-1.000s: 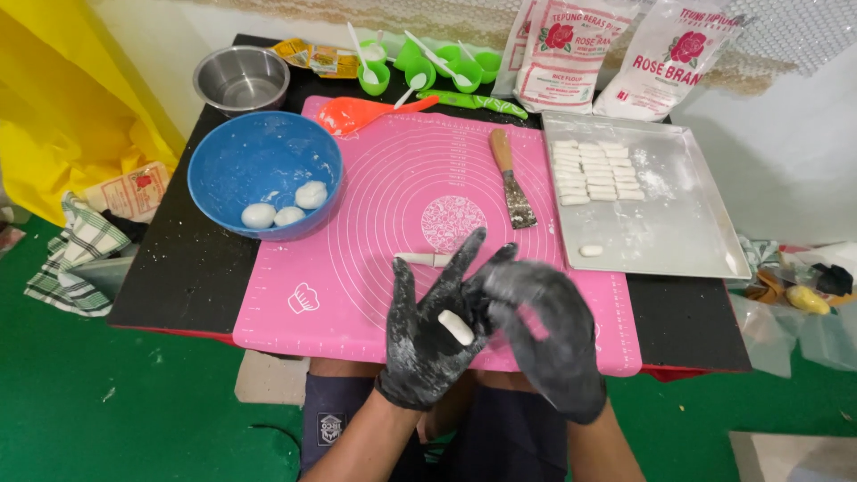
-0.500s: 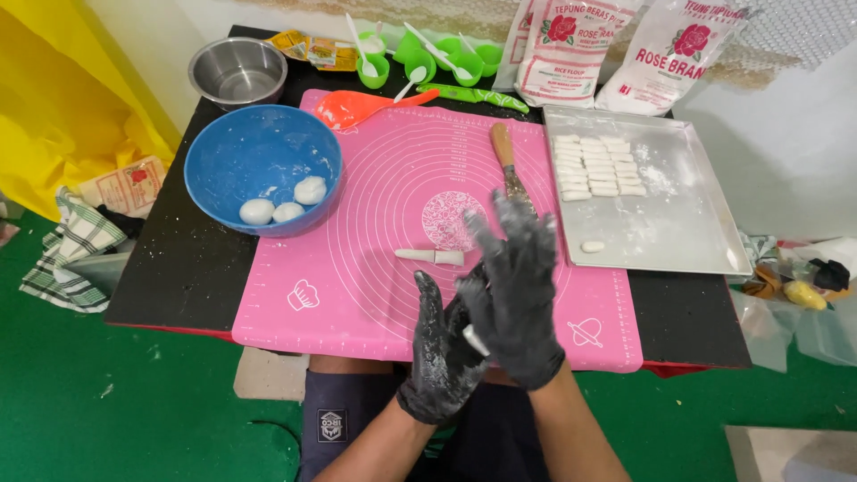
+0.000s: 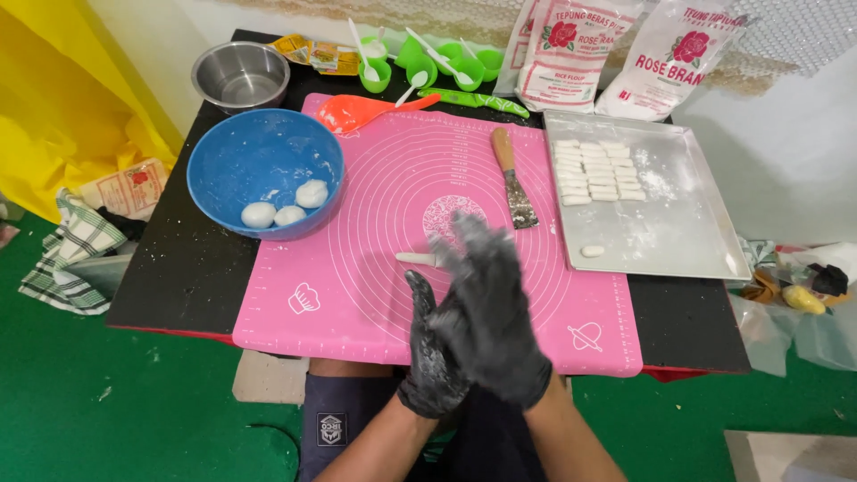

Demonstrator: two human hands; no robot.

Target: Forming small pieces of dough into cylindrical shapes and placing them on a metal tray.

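Pink mat [image 3: 357, 259] covers the black table [image 3: 178, 268], with a blue bowl [image 3: 223, 152] of dough balls at left. Right hand [image 3: 491, 312] lies flat over left hand [image 3: 433, 357], palms pressed together; whatever sits between them is hidden. A dough stick [image 3: 415, 259] lies just beyond the fingers; it looks soft and sticky, so light fingertip holds mid-length suit it.

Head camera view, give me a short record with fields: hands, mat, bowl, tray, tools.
hands: left hand and right hand, black gloves, pressed palm to palm over the mat's near edge
mat: pink mat, small white dough stick lying on it
bowl: blue bowl, three dough balls inside
tray: metal tray, rows of dough pieces at the far end
tools: scraper, wooden handle
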